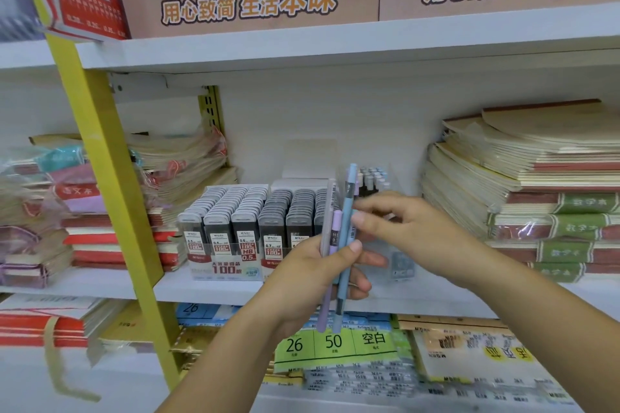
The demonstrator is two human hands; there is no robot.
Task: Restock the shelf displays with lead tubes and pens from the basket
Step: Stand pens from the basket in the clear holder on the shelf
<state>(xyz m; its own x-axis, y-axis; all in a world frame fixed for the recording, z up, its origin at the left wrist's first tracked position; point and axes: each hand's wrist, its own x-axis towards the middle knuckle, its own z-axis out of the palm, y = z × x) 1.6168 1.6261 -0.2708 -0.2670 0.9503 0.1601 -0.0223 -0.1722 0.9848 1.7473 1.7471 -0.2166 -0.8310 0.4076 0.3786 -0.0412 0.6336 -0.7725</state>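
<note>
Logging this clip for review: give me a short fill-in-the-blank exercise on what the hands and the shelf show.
1. The left hand grips a bundle of ____ upright.
2. The right hand pinches the tallest pen, which is ____.
3. The green-spined notebooks lie to the ____ of the lead tubes.
Missing: pens; blue; right.

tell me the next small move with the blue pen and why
Probably slide the blue pen up and out of the bundle, then toward the upright pens standing on the shelf just behind. The right hand pinches it near its top, while the left hand grips it together with the purple pen and another.
</note>
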